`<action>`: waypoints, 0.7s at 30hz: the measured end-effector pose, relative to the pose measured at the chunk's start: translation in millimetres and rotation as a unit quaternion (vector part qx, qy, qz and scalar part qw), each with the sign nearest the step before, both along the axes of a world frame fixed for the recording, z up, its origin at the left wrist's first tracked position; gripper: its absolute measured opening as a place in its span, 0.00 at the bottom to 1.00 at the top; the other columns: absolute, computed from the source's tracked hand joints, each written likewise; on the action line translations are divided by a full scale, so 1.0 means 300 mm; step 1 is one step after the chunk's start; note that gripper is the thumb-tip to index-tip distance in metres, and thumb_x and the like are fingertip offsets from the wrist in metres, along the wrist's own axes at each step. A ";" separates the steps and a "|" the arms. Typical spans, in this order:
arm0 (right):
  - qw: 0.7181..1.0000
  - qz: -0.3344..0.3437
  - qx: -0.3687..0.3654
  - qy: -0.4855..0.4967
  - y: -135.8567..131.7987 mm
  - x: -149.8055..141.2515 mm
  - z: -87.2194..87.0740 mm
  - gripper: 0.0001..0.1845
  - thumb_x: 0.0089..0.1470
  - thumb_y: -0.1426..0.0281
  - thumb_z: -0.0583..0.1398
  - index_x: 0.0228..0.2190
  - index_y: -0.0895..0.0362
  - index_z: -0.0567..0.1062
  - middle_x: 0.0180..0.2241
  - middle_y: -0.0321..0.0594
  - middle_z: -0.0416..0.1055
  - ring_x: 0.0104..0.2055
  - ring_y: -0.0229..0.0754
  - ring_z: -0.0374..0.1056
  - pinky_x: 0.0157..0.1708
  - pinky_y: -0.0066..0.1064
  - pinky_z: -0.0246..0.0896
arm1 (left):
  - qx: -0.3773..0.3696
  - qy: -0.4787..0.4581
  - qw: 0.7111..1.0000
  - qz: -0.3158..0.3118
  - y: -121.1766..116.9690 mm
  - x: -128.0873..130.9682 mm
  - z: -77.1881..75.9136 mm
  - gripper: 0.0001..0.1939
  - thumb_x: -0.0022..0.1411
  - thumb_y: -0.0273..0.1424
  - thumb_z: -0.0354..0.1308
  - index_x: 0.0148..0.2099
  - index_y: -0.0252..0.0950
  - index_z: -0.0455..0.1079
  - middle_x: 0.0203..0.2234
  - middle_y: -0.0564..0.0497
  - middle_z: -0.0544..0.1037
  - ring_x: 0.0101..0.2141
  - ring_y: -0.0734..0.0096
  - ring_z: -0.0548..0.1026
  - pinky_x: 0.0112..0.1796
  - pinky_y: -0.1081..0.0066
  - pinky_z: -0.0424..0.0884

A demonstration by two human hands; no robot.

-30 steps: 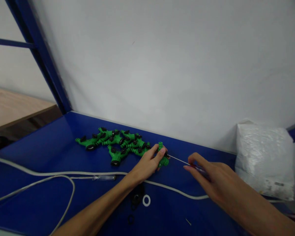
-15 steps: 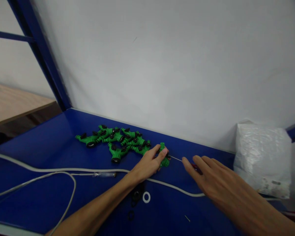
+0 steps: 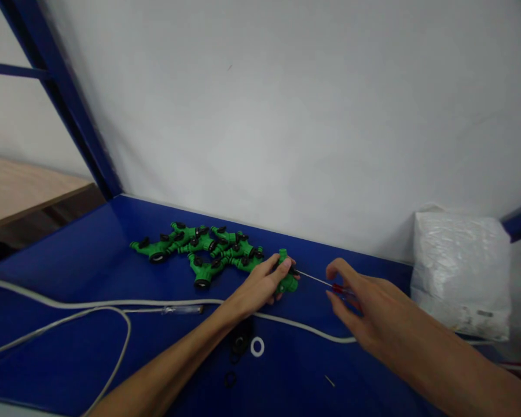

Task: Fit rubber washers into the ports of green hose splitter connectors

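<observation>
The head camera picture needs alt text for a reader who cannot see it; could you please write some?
A left hand steadies a green plastic fitting on a blue table while the right hand holds a red-handled screwdriver to it. A pile of green fittings lies beside them.

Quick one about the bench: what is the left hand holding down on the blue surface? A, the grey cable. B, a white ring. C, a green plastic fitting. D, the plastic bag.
C: the left hand grips a green plastic fitting at the end of the green pile, while the right hand holds a red-handled screwdriver pointed at it.
</observation>
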State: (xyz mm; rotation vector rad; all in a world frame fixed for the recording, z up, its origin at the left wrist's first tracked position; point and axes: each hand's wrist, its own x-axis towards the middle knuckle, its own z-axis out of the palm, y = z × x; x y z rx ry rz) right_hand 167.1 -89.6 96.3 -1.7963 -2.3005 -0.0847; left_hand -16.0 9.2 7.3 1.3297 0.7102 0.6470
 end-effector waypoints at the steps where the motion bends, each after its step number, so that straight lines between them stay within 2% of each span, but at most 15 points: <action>1: 0.999 0.019 0.029 -0.032 -0.010 -0.002 -0.006 0.13 0.59 0.74 0.55 0.45 0.58 0.73 0.35 0.45 0.81 0.32 0.45 0.78 0.31 0.31 0.72 | -0.017 -0.005 1.000 -0.012 0.007 -0.006 0.004 0.29 0.66 0.55 0.50 0.55 0.38 0.67 0.42 0.46 0.77 0.23 0.80 0.66 0.19 0.80 0.55; 4: 0.974 0.079 0.125 -0.170 -0.034 -0.036 0.016 0.24 0.51 0.83 0.53 0.49 0.59 0.73 0.44 0.51 0.80 0.41 0.48 0.78 0.36 0.33 0.73 | -0.039 -0.017 0.998 -0.045 0.030 -0.028 0.018 0.29 0.65 0.53 0.52 0.58 0.39 0.68 0.45 0.44 0.78 0.22 0.80 0.66 0.19 0.80 0.53; 5: 0.959 0.098 0.147 -0.222 -0.037 -0.056 0.036 0.27 0.47 0.85 0.53 0.48 0.60 0.74 0.44 0.53 0.79 0.39 0.48 0.78 0.33 0.33 0.73 | -0.039 -0.018 0.998 -0.052 0.036 -0.036 0.023 0.29 0.65 0.53 0.53 0.58 0.39 0.68 0.45 0.44 0.78 0.22 0.80 0.66 0.18 0.80 0.53; 6: 0.945 0.114 0.155 -0.264 -0.037 -0.077 0.058 0.25 0.44 0.86 0.54 0.44 0.59 0.76 0.41 0.51 0.80 0.33 0.47 0.77 0.28 0.32 0.71 | -0.039 -0.015 0.998 -0.056 0.042 -0.043 0.027 0.29 0.65 0.53 0.53 0.58 0.39 0.69 0.44 0.44 0.78 0.22 0.80 0.66 0.18 0.80 0.52; 8: 0.926 0.119 0.167 -0.316 -0.029 -0.116 0.095 0.20 0.45 0.85 0.55 0.38 0.60 0.78 0.35 0.50 0.79 0.30 0.48 0.74 0.25 0.34 0.69 | -0.047 -0.004 0.997 -0.061 0.050 -0.053 0.033 0.28 0.65 0.53 0.53 0.58 0.39 0.69 0.38 0.46 0.77 0.22 0.80 0.66 0.18 0.81 0.51; 10: 0.924 0.127 0.162 -0.322 -0.018 -0.137 0.107 0.17 0.47 0.84 0.55 0.36 0.61 0.78 0.31 0.49 0.76 0.30 0.49 0.72 0.25 0.35 0.67 | -0.062 0.003 0.996 -0.071 0.058 -0.062 0.036 0.27 0.65 0.51 0.54 0.58 0.39 0.70 0.31 0.50 0.75 0.21 0.79 0.65 0.18 0.81 0.52; 13: 0.930 0.146 0.124 -0.315 -0.010 -0.132 0.075 0.15 0.51 0.82 0.57 0.40 0.62 0.77 0.30 0.45 0.72 0.30 0.48 0.68 0.27 0.36 0.63 | -0.087 0.003 0.992 -0.095 0.070 -0.074 0.039 0.26 0.65 0.49 0.56 0.57 0.38 0.71 0.25 0.53 0.70 0.20 0.78 0.64 0.18 0.80 0.50; 17: 0.937 0.162 0.088 -0.297 -0.016 -0.118 0.026 0.12 0.53 0.80 0.58 0.41 0.59 0.74 0.34 0.43 0.72 0.33 0.47 0.67 0.31 0.36 0.62 | -0.106 0.026 0.987 -0.119 0.082 -0.090 0.050 0.27 0.64 0.49 0.57 0.57 0.36 0.71 0.25 0.54 0.69 0.20 0.78 0.65 0.17 0.79 0.49; 21: 0.945 0.147 0.056 -0.287 -0.017 -0.146 0.035 0.11 0.53 0.81 0.59 0.39 0.60 0.75 0.33 0.44 0.73 0.30 0.45 0.67 0.27 0.34 0.61 | -0.088 0.059 0.986 -0.126 0.085 -0.097 0.058 0.28 0.63 0.49 0.58 0.58 0.37 0.71 0.27 0.53 0.70 0.21 0.79 0.64 0.18 0.79 0.50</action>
